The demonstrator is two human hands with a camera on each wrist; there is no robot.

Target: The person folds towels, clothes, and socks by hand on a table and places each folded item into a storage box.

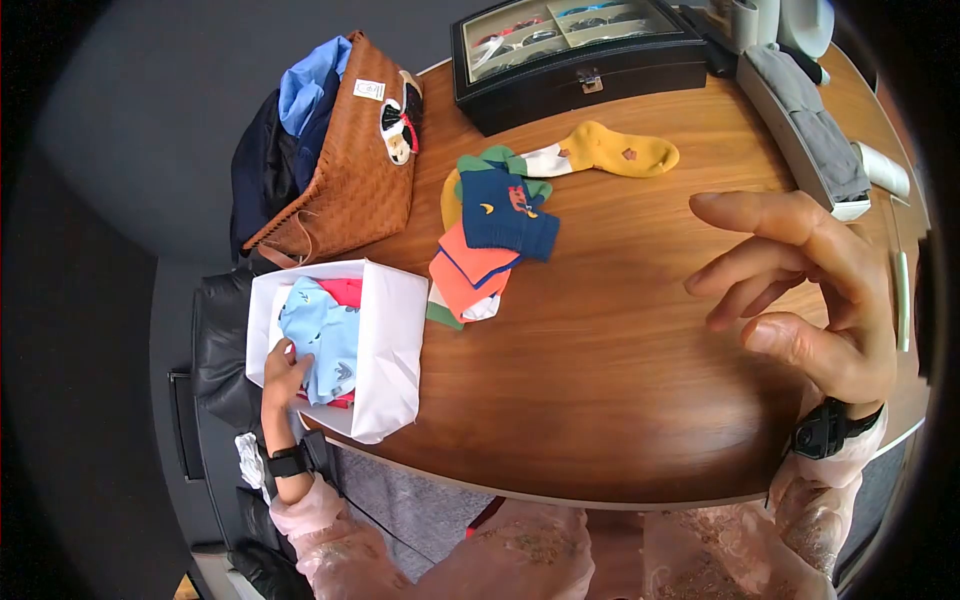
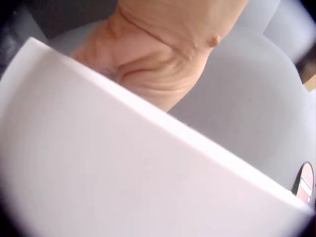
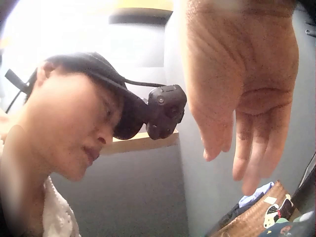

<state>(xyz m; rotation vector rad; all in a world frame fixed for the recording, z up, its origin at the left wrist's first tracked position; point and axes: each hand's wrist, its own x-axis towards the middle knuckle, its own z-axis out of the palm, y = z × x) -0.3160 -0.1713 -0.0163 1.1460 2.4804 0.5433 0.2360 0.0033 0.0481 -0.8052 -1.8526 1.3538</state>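
Note:
In the head view the left hand reaches into a white box, its fingers at a light blue cloth that lies on red cloth. Whether the fingers pinch it cannot be told. The left wrist view shows the same hand behind the white box wall. The right hand is raised over the right side of the table, fingers loosely bent and apart, holding nothing; the right wrist view shows its palm. Between the hands lie a navy sock, orange socks and a yellow sock.
A woven basket with dark and blue clothes stands behind the white box. At the back is a black glasses case. A narrow box of grey cloth and a white roll lie at the back right of the wooden table.

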